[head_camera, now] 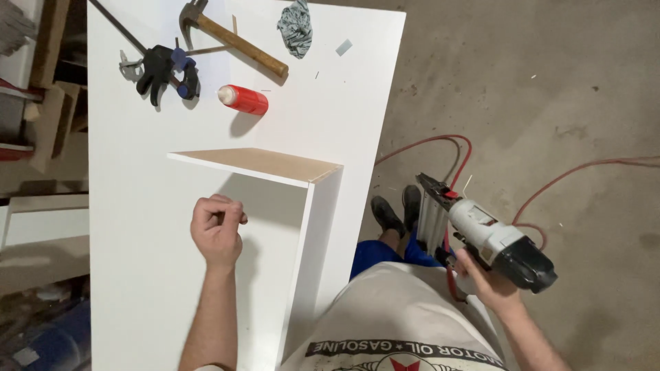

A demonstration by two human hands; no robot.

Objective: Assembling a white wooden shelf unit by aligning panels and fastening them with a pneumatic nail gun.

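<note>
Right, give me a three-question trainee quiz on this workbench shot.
1. True or false: the right hand holds the nail gun off to the side of the white panel.
2. Which lies nearest the red bottle: A) hammer, B) rag, C) red hose?
3. Fill in: the left hand is closed in a loose ____ over the panel.

Key: 1 true; 2 A; 3 fist.
</note>
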